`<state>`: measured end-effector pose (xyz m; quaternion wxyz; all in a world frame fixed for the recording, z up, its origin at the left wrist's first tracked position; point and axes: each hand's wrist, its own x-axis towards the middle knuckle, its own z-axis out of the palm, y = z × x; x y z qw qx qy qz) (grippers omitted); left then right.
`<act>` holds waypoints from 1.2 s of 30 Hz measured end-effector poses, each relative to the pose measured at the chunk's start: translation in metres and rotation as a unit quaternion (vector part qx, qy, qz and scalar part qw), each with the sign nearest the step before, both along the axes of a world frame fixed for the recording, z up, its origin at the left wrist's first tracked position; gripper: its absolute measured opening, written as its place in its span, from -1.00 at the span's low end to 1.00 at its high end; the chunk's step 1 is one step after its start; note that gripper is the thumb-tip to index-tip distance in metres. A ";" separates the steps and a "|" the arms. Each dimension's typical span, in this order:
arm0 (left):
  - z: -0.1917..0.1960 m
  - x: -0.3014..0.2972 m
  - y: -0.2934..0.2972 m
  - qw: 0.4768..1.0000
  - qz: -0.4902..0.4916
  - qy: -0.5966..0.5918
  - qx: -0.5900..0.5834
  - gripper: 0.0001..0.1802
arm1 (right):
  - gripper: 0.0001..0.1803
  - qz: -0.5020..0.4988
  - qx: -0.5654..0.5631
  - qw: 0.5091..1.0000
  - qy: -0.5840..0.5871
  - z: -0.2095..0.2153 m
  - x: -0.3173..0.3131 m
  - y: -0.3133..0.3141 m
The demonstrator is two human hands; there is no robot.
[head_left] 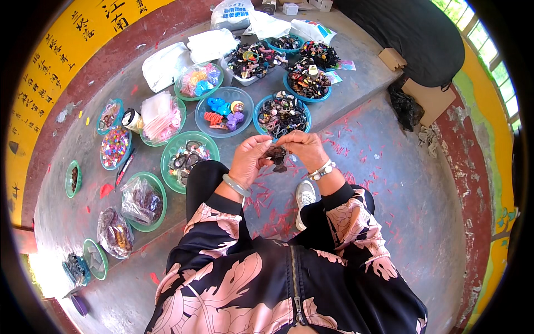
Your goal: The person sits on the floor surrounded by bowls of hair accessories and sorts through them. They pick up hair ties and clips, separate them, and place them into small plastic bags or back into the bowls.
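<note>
A small dark brown piece (pixel 277 160), shaped like a bow or ribbon, hangs between my two hands above my lap. The fingers of my left hand (pixel 248 158) pinch it from one side. My right hand (pixel 306 151) has its thumb and fingertips closed together at its upper edge. Whether a finer part sits between those fingertips is too small to make out. Just beyond my hands stands a blue basin (pixel 257 123) of dark hair ties (pixel 282 114). A green basin (pixel 164 170) with black bands and small pale pieces is near my left wrist.
Several more basins stand on the raised ledge, one a clear bowl (pixel 201 123) with colourful toy-like pieces. Plastic bags of dark items (pixel 142 200) lie at the left. White sacks (pixel 167 67) are at the back. Red paper scraps (pixel 272 214) litter the floor by my shoe (pixel 305 196).
</note>
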<state>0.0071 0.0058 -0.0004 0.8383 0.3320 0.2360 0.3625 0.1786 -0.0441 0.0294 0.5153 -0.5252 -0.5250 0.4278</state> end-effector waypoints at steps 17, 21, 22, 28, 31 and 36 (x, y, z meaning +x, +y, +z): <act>0.005 0.003 -0.005 0.995 0.073 0.052 0.038 -0.87 | -0.69 -0.019 -0.113 0.986 0.121 0.005 0.002 0.002; -0.001 0.006 -0.007 0.992 0.066 0.069 0.081 -0.87 | -0.74 -0.019 -0.117 0.984 0.132 -0.006 -0.004 0.002; -0.001 0.006 -0.008 0.991 0.066 0.073 0.087 -0.87 | -0.77 -0.025 -0.120 0.985 0.125 -0.007 -0.005 0.002; -0.002 0.006 -0.009 0.991 0.065 0.055 0.101 -0.85 | -0.87 -0.038 -0.075 0.986 0.141 -0.008 -0.006 0.002; -0.002 0.004 -0.008 0.991 0.061 0.063 0.106 -0.87 | -0.87 -0.036 -0.079 0.985 0.151 -0.003 -0.008 0.001; 0.006 0.000 -0.010 0.985 0.081 0.101 0.117 -0.91 | -0.88 -0.016 -0.085 0.990 0.112 0.000 -0.005 0.002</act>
